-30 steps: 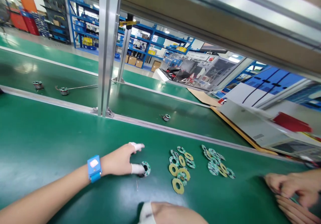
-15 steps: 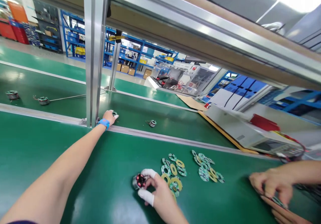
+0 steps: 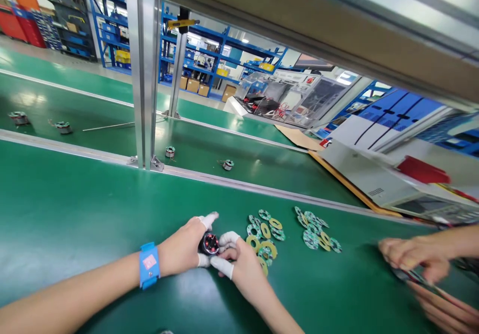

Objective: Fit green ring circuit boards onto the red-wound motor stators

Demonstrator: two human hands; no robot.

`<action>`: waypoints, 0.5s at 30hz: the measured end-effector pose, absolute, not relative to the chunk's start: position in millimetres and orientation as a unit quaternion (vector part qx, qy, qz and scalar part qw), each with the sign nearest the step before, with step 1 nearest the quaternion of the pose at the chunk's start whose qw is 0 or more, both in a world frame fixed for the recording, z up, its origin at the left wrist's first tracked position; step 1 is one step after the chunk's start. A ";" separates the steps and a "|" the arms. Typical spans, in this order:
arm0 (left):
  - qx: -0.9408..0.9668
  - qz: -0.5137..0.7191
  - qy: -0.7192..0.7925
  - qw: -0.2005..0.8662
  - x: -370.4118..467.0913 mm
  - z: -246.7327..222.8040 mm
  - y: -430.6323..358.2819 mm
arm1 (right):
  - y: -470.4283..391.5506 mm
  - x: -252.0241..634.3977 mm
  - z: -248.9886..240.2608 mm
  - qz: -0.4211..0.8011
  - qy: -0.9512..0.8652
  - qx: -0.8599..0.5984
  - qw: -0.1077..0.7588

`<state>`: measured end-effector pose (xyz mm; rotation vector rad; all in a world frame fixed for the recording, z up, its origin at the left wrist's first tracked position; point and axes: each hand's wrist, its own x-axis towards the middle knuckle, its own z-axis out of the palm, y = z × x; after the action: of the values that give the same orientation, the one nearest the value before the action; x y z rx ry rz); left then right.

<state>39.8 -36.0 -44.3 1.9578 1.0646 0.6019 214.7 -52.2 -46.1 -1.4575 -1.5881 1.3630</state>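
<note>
A small round motor part point(image 3: 210, 244), dark with red windings inside, sits between my two hands. My right hand point(image 3: 234, 259), with white finger covers, grips it from the right. From the left, my left hand point(image 3: 187, 247), with white-covered thumb and fingertip and a blue band at the wrist, has its fingers around the part's other side. Green ring boards and yellow rings point(image 3: 265, 231) lie just right of my right hand. On the sunken strip behind stands a motor part with a green top point(image 3: 170, 152), with another point(image 3: 228, 164) to its right.
A second pile of rings point(image 3: 318, 230) lies farther right. Another person's hands point(image 3: 415, 259) hold a part at the right edge. A metal post point(image 3: 144, 75) rises at the rail, and a grey instrument point(image 3: 374, 174) stands at the back right.
My left hand has let go of the green-topped part behind the rail and come back to the part in my right hand. The view has shifted slightly.
</note>
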 end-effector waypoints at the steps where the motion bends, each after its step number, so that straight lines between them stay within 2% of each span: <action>1: 0.772 0.244 0.426 0.403 40.8 -46.8 -34.5 | -52.8 215.9 -47.0 0.502 -0.600 -0.550 0.293; 6: 0.773 0.261 0.401 0.417 40.4 -46.6 -26.1 | -56.6 218.2 -40.9 0.359 -0.672 -0.560 0.326; 10: 0.775 0.259 0.399 0.417 39.3 -42.5 -26.9 | -56.2 213.4 -33.8 0.284 -0.751 -0.500 0.324; 15: 0.772 0.254 0.391 0.433 38.9 -41.9 -26.2 | -54.1 211.8 -32.6 0.197 -0.773 -0.493 0.347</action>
<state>38.9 -26.2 -41.9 1.9235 0.9736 0.6327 211.8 -54.1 -32.6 -1.2784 -2.0048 0.5110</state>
